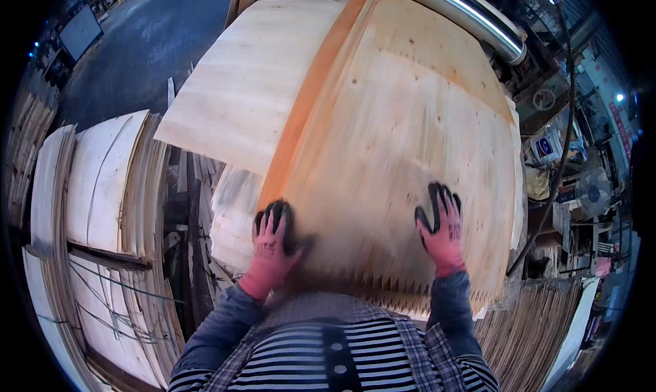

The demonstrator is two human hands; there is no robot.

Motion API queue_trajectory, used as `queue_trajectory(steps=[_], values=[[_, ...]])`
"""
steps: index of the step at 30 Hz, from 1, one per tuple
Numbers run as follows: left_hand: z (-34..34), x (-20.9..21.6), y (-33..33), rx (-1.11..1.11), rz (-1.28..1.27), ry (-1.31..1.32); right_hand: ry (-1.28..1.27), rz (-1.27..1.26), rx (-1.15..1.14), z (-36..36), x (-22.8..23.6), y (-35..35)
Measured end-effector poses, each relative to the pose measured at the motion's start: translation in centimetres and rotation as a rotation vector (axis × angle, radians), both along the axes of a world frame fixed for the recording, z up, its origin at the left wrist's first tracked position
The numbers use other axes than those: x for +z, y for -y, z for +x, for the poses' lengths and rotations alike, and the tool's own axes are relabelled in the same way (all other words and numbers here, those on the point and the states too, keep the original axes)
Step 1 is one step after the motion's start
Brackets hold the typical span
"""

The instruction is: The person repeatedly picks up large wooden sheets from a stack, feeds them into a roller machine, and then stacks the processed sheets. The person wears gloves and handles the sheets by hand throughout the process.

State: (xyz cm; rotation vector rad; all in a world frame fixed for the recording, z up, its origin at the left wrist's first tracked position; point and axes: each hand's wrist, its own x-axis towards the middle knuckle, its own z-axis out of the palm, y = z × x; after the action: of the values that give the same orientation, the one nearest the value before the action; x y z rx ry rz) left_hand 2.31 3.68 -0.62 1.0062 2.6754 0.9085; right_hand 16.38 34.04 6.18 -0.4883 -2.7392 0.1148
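A wide sheet of pale wood veneer lies in front of me, with a jagged, toothed edge close to my body. My left hand, in a pink glove with black fingertips, rests on its left part with the fingers spread. An orange-brown strip of wood runs away from that hand toward the far side. My right hand, gloved the same way, lies flat on the veneer's right part, fingers apart. Another pale veneer sheet sticks out to the left of the strip. Neither hand grasps anything.
A shiny metal roller spans the far right side. Stacks of veneer stand on the left, some tied with cord, and another stack is at the lower right. A fan and a white bucket stand at the right.
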Motion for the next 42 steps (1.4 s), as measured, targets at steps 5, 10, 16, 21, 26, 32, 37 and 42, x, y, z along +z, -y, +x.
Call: queue_trajectory(steps=[5, 10, 16, 21, 26, 32, 37, 42], values=[[-0.9, -1.4, 0.6, -0.087, 0.126, 0.024, 0.315, -0.141, -0.114, 7.7, -2.0, 6.5], [-0.9, 2.8, 0.6, -0.237, 0.32, 0.117, 0.432, -0.165, -0.262, 8.9, -4.9, 9.5], [2.0, 12.7, -0.8, -0.228, 0.752, 1.117, 0.09, -0.153, -0.052, 12.7, -3.4, 8.9], [2.5, 15.8, 2.5, -0.373, 0.859, 0.957, -0.345, 0.084, -0.322, 16.0, 2.5, 10.7], [-0.8, 15.3, 1.7, -0.334, 0.688, 0.923, -0.335, 0.218, -0.18, 12.9, 6.4, 9.2], [-0.9, 2.3, 0.7, -0.141, 0.148, 0.109, -0.226, 0.268, -0.002, 6.0, 7.4, 1.6], [-0.3, 1.4, 0.1, -0.128, 0.029, 0.137, -0.261, 0.299, -0.02, -0.3, 5.6, -3.9], [-0.3, 5.0, -0.7, -0.115, -0.001, 0.079, -0.245, 0.183, -0.111, -5.8, 3.6, -9.9]])
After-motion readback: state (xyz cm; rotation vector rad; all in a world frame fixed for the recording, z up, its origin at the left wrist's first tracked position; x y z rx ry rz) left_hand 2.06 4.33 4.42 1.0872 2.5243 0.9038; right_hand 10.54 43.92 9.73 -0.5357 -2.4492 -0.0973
